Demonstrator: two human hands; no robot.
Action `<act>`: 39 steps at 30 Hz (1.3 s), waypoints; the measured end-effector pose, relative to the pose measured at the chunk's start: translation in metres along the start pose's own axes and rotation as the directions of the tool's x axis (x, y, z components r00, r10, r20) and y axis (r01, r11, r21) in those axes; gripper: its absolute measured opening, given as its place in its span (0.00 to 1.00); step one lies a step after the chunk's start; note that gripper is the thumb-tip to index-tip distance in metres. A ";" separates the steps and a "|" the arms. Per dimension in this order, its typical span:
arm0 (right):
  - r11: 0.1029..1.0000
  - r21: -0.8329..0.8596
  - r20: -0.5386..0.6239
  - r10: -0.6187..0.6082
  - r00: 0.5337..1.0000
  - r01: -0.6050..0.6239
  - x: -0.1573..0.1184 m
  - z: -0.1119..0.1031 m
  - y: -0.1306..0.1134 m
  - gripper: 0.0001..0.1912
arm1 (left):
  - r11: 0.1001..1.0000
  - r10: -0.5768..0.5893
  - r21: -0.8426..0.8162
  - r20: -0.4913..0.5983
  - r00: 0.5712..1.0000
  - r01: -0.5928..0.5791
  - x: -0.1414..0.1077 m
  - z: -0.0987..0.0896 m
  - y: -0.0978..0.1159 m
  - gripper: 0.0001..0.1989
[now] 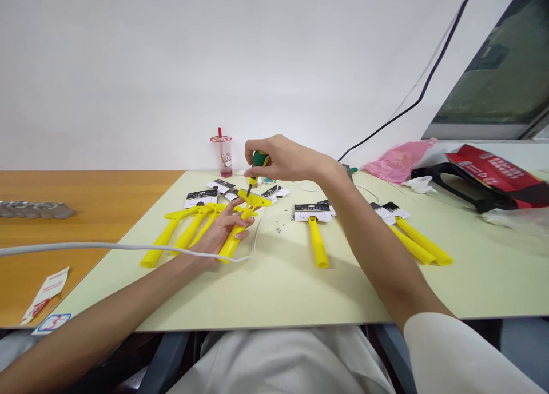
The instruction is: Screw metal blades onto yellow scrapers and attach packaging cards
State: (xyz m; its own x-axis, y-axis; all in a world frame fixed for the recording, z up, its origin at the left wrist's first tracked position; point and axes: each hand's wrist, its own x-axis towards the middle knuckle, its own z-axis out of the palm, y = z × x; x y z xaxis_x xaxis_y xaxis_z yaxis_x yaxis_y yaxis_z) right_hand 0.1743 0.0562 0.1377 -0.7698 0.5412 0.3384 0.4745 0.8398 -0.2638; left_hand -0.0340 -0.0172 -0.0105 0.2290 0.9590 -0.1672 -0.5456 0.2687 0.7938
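My left hand point(221, 231) grips the handle of a yellow plastic scraper point(234, 241), whose wide head point(255, 198) lies just above my fingers. My right hand point(274, 159) is raised over it, shut on a screwdriver point(258, 159) with a green and yellow handle. The screwdriver's dark shaft points down at the yellow head, and its tip is partly hidden. Several more yellow scrapers point(165, 238) lie beside my left hand, and others point(318, 242) rest to the right. Small metal screws point(278, 226) are scattered near the black-and-white card labels point(312, 212).
A white cable point(107, 246) crosses the pale green table point(300, 291) under my left forearm. Behind stands a plastic cup point(223, 156) with a red straw. A pink bag point(398, 160) and a red bag point(493, 174) sit back right. Grey metal pieces point(34, 210) lie on the wooden table at left.
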 end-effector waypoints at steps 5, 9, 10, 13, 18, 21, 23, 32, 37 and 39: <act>1.000 -0.012 0.051 0.005 0.999 -0.004 -0.003 -0.001 0.005 0.14 | 1.000 -0.012 -0.002 0.016 1.000 0.012 0.002 -0.005 -0.003 0.45; 0.996 0.074 0.057 -0.050 0.997 0.046 -0.001 0.000 0.010 0.13 | 1.000 0.012 -0.004 -0.001 1.000 -0.012 0.003 -0.005 -0.002 0.44; 0.995 0.082 0.035 -0.059 0.998 0.056 0.000 0.001 0.009 0.12 | 1.000 0.018 -0.010 0.000 1.000 -0.018 0.003 -0.005 -0.001 0.44; 0.999 0.050 0.003 -0.021 1.000 0.021 0.002 0.000 0.006 0.12 | 1.000 0.017 -0.013 0.016 1.000 -0.017 0.003 -0.005 -0.001 0.44; 0.998 -0.025 0.012 0.063 0.998 -0.062 -0.001 0.000 0.009 0.16 | 1.000 -0.008 0.017 0.046 0.999 0.007 0.003 -0.009 -0.003 0.43; 0.999 0.023 0.048 0.045 0.998 -0.046 -0.002 0.001 0.015 0.18 | 1.000 0.003 0.016 0.022 1.000 -0.004 0.004 -0.009 -0.004 0.44; 0.998 0.067 0.057 0.007 0.998 -0.011 -0.002 0.002 0.016 0.17 | 1.000 0.008 0.011 0.012 1.000 -0.009 0.003 -0.008 -0.003 0.44; 0.999 0.015 -0.021 -0.039 0.999 0.039 0.002 0.002 0.012 0.09 | 1.000 -0.002 0.009 0.043 0.999 0.001 0.001 -0.005 -0.002 0.43; 0.998 0.046 0.014 -0.052 0.999 0.052 0.001 0.002 0.014 0.14 | 1.000 -0.004 0.009 0.037 0.999 0.004 0.002 -0.007 -0.002 0.43; 0.997 0.069 -0.003 -0.038 0.999 0.038 0.001 0.002 0.012 0.12 | 1.000 0.004 0.000 0.023 1.000 -0.004 0.003 -0.006 -0.002 0.43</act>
State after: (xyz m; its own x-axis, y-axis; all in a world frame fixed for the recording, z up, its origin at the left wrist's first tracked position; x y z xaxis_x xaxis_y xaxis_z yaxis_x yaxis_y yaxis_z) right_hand 0.1780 0.0666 0.1331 -0.7858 0.5094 0.3508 0.4143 0.8546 -0.3130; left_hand -0.0374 -0.0147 -0.0157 0.2455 0.9577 -0.1502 -0.5464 0.2647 0.7946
